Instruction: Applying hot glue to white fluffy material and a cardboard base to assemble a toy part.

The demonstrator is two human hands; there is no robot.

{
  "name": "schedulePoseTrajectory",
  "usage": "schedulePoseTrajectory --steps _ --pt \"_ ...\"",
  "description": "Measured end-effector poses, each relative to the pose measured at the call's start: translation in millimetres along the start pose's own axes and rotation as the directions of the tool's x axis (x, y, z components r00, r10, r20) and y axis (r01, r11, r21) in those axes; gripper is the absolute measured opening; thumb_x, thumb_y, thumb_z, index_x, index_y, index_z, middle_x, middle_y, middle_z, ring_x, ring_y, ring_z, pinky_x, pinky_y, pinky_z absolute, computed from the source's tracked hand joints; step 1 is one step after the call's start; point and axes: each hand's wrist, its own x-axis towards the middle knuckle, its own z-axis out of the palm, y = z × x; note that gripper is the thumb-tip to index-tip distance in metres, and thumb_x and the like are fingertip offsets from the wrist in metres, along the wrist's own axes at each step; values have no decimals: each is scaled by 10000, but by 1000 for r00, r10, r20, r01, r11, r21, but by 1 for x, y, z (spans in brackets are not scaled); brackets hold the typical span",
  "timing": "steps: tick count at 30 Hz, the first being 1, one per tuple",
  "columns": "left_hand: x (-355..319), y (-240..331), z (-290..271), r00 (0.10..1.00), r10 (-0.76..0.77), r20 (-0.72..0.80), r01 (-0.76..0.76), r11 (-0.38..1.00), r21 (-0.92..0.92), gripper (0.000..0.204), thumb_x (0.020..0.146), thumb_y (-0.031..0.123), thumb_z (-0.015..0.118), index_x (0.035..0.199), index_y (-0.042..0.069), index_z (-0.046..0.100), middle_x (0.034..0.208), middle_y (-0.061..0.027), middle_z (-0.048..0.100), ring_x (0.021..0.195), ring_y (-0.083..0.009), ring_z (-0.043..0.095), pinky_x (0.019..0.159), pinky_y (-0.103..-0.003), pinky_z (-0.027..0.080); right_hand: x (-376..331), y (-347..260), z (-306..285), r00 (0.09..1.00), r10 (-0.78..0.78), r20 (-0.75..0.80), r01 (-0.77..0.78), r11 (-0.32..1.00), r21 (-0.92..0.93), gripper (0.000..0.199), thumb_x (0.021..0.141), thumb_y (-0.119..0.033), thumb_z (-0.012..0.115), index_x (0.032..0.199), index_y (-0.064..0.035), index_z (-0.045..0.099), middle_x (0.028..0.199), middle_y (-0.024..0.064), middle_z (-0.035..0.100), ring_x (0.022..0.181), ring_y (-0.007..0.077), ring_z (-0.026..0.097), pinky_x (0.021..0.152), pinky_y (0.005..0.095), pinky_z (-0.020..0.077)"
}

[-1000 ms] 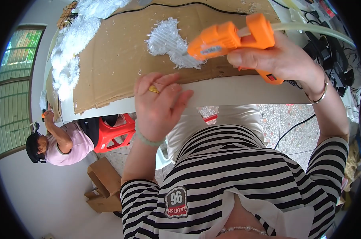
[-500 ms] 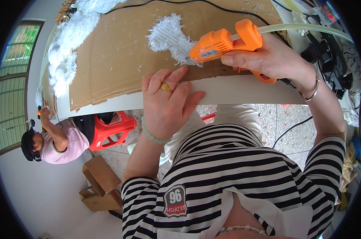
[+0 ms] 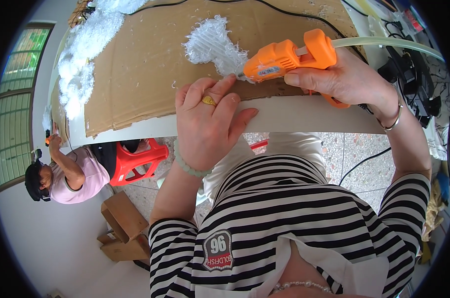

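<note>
My right hand is wrapped round an orange hot glue gun, with a long pale glue stick running out of its back to the right. The gun's nozzle points left at the lower edge of a white fringed fabric piece, which lies ribbed side up on a brown cardboard sheet. Beside the nozzle, the index fingertip of my left hand rests at that same edge. The left hand's other fingers lie on the cardboard, thumb held apart, and nothing shows in them.
White fluffy pieces are heaped along the cardboard's left side. A black cord crosses its far part. Dark equipment stands at the right. Another person sits on a red stool at the left, near cardboard boxes.
The glue gun has shifted slightly right and down. My left index fingertip has moved up to the fabric's edge, close to the nozzle. The fabric piece has hardly moved.
</note>
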Motion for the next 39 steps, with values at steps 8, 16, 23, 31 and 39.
schedulePoseTrajectory --steps 8,16,23,31,39 --pt "2 -1 -1 1000 4 29 -5 1000 31 290 677 263 748 847 64 624 1051 -78 658 957 -264 535 841 -409 393 -1 3 0 999 36 -37 -33 997 75 297 844 -242 697 1047 -37 626 729 -11 591 644 63 532 592 217 439" --pt "4 1 -3 999 -6 42 5 999 40 274 674 229 760 843 66 617 1057 -68 660 961 -273 537 851 -409 398 -4 3 -2 998 35 -48 -30 996 89 292 844 -253 701 1025 -38 621 737 -16 580 647 64 535 599 221 448" --pt "7 0 -4 998 -26 62 23 999 48 252 677 189 766 841 69 618 1069 -52 664 970 -274 542 866 -403 399 -4 8 -7 997 40 -61 -34 995 92 301 846 -271 700 1024 -43 618 736 -17 581 649 66 537 600 223 450" --pt "8 -3 -3 1000 14 23 -15 998 57 286 675 217 747 884 65 625 1009 -57 656 944 -249 537 815 -413 395 -6 8 -9 997 35 -61 -31 997 76 352 845 -308 699 1066 -47 614 752 -18 583 654 67 536 603 230 452" --pt "12 -8 0 998 31 -49 -28 998 63 285 661 186 749 898 75 637 937 -34 632 942 -243 539 814 -406 392 -9 12 -13 997 -42 -62 50 989 137 352 846 -310 698 1049 -36 610 757 -10 583 664 70 536 611 230 457"
